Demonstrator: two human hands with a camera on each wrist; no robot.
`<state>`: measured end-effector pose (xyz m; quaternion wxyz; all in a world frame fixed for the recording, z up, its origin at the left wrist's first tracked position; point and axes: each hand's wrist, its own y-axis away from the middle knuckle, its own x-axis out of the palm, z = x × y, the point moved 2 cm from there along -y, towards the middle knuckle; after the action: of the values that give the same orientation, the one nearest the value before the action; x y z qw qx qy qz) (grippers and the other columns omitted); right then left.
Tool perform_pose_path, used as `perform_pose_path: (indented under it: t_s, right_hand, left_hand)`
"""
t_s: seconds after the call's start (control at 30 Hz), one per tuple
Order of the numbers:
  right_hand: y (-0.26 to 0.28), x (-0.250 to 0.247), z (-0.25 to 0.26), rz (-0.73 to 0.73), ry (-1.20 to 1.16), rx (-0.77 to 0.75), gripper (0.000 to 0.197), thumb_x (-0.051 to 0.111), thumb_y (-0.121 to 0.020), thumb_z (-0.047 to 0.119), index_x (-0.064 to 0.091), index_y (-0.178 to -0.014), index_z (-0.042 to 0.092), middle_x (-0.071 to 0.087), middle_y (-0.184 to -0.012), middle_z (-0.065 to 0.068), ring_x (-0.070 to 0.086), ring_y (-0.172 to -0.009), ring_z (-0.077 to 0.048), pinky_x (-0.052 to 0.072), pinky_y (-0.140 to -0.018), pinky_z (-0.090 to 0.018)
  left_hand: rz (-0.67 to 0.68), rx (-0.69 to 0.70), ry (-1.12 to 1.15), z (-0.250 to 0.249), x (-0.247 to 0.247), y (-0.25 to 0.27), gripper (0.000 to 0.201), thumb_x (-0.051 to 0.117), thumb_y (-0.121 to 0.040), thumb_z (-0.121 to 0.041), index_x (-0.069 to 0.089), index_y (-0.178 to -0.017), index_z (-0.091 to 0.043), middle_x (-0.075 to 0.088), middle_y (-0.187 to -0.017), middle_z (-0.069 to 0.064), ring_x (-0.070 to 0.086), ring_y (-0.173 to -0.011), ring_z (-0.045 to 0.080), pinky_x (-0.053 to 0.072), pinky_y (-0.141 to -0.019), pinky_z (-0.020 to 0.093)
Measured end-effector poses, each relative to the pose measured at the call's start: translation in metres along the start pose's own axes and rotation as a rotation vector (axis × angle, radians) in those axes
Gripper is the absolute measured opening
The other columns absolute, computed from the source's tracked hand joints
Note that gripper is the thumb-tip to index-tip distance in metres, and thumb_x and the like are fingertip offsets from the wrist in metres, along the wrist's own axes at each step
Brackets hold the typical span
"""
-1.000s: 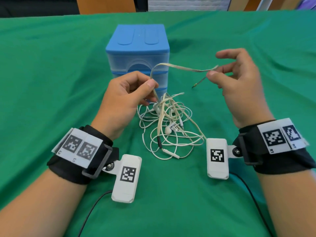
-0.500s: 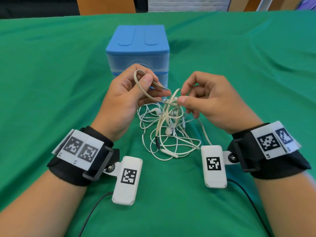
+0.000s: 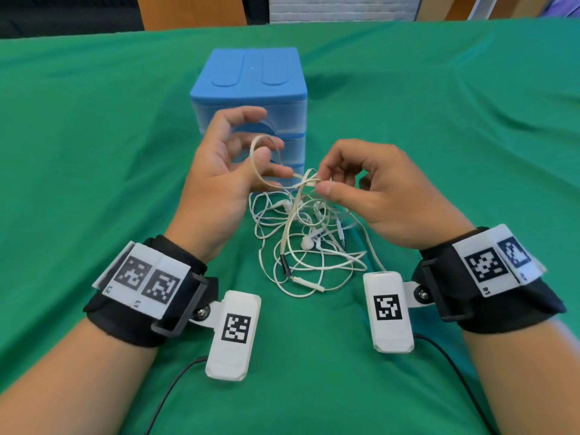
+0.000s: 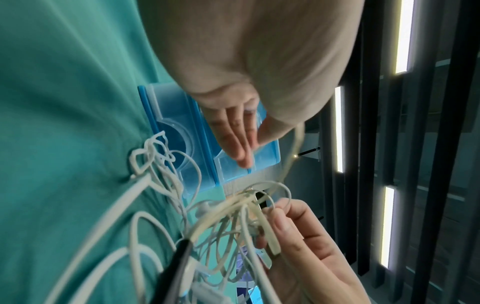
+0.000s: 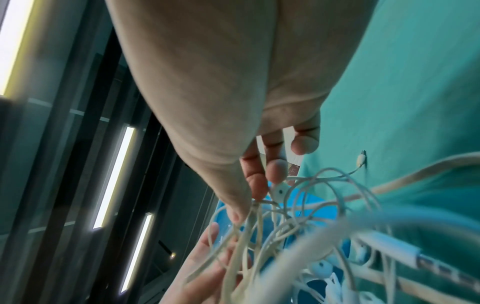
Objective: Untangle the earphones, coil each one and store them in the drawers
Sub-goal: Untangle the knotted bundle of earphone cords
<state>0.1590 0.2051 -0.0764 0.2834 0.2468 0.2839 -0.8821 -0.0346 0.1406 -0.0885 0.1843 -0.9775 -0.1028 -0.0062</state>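
Observation:
A tangle of white earphones (image 3: 309, 246) lies on the green cloth in front of the blue drawer unit (image 3: 248, 95), whose drawers are closed. A cream flat earphone cable (image 3: 266, 180) rises from the tangle and loops over the thumb of my left hand (image 3: 260, 136). That hand's fingers (image 4: 233, 142) are spread and straight and grip nothing. My right hand (image 3: 321, 182) pinches the cream cable between thumb and forefinger where its strands cross, just above the tangle. An earbud (image 5: 279, 190) and a plug (image 5: 361, 158) show among the wires.
Green cloth (image 3: 94, 183) covers the whole table. The drawer unit stands just behind both hands. Black cords (image 3: 169, 394) run from the wrist cameras toward me. Wooden furniture (image 3: 191, 11) stands beyond the table's far edge.
My right hand came in from the upper right to the middle, still pinching the cream cable. My left hand's fingers have opened, leaving the cable looped over the thumb.

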Motion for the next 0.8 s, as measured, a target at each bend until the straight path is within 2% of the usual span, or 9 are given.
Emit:
perform_pose_path:
  t_s: [0.1,0.23,0.33,0.4,0.47,0.53,0.67,0.73,0.8]
  right_hand:
    - [0.000,-0.002,-0.001,-0.023,-0.006,-0.017,0.006,0.068,-0.092,0.010,0.064,-0.089,0.009,0.058,-0.077,0.012,0.049,-0.069,-0.003,0.038,-0.059,-0.009]
    - [-0.001,-0.002,-0.002,-0.047,-0.062,-0.008,0.004,0.069,-0.091,0.009,0.066,-0.088,0.008,0.064,-0.078,0.008,0.055,-0.072,-0.005,0.041,-0.063,-0.011]
    - [-0.002,-0.001,0.000,-0.068,-0.130,-0.011,0.006,0.070,-0.090,0.007,0.067,-0.095,0.007,0.064,-0.078,0.003,0.057,-0.072,-0.007,0.043,-0.063,-0.013]
    - [-0.002,-0.002,0.002,-0.082,-0.175,-0.014,0.013,0.070,-0.090,0.006,0.064,-0.102,0.008,0.063,-0.078,-0.002,0.058,-0.072,-0.009,0.044,-0.065,-0.016]
    - [-0.002,-0.002,0.003,-0.087,-0.229,-0.009,0.018,0.068,-0.091,0.006,0.060,-0.107,0.010,0.062,-0.078,-0.005,0.058,-0.072,-0.008,0.045,-0.068,-0.019]
    - [-0.002,-0.002,0.003,-0.087,-0.290,0.002,0.022,0.067,-0.092,0.007,0.055,-0.111,0.011,0.061,-0.078,-0.005,0.057,-0.071,-0.011,0.046,-0.071,-0.025]
    - [-0.001,-0.003,0.004,-0.063,-0.426,0.030,0.029,0.064,-0.091,0.006,0.049,-0.115,0.013,0.061,-0.079,-0.005,0.055,-0.078,-0.024,0.044,-0.074,-0.039]
    - [0.001,-0.003,0.006,-0.039,-0.483,0.034,0.035,0.064,-0.089,-0.001,0.046,-0.116,0.012,0.060,-0.082,-0.008,0.053,-0.080,-0.024,0.044,-0.079,-0.038]
    - [0.002,-0.002,0.008,-0.019,-0.492,0.031,0.038,0.064,-0.087,-0.005,0.045,-0.117,0.010,0.060,-0.085,-0.011,0.054,-0.082,-0.023,0.044,-0.082,-0.038]
  left_hand:
    - [-0.068,0.057,-0.211,-0.002,-0.001,-0.001,0.056,0.052,-0.085,0.014,0.050,-0.131,-0.017,0.058,-0.114,0.006,0.059,-0.069,0.011,0.050,-0.065,0.022]
    - [-0.025,0.138,-0.236,-0.011,0.000,0.001,0.052,0.044,-0.074,0.010,0.062,-0.118,-0.012,0.059,-0.107,0.008,0.048,-0.075,0.009,0.040,-0.067,0.018]
    - [0.084,0.118,-0.147,-0.013,0.002,0.004,0.048,0.037,-0.073,-0.002,0.068,-0.110,-0.005,0.063,-0.101,0.017,0.049,-0.078,0.021,0.039,-0.069,0.027]
    - [0.122,0.049,0.003,-0.012,0.004,0.006,0.054,0.030,-0.077,-0.007,0.064,-0.118,0.001,0.065,-0.106,0.024,0.055,-0.089,0.030,0.041,-0.081,0.038]
    - [0.077,-0.010,0.177,-0.012,0.004,0.007,0.060,0.023,-0.083,-0.007,0.051,-0.135,0.001,0.063,-0.118,0.028,0.061,-0.102,0.038,0.044,-0.092,0.044]
    - [-0.027,-0.013,0.221,-0.011,0.001,0.005,0.062,0.024,-0.084,-0.004,0.044,-0.143,-0.005,0.062,-0.125,0.026,0.063,-0.105,0.038,0.048,-0.092,0.040]
    - [-0.177,0.168,-0.013,-0.013,-0.004,0.002,0.057,0.037,-0.079,-0.011,0.061,-0.131,-0.007,0.062,-0.115,0.014,0.056,-0.093,0.024,0.041,-0.075,0.030]
    - [-0.255,0.320,-0.143,-0.016,-0.007,0.003,0.053,0.040,-0.077,-0.016,0.066,-0.122,-0.006,0.063,-0.112,0.023,0.055,-0.097,0.026,0.042,-0.081,0.032]
    - [-0.317,0.427,-0.297,-0.018,-0.010,0.004,0.049,0.044,-0.078,-0.018,0.067,-0.120,-0.008,0.063,-0.118,0.023,0.056,-0.111,0.029,0.042,-0.099,0.046]
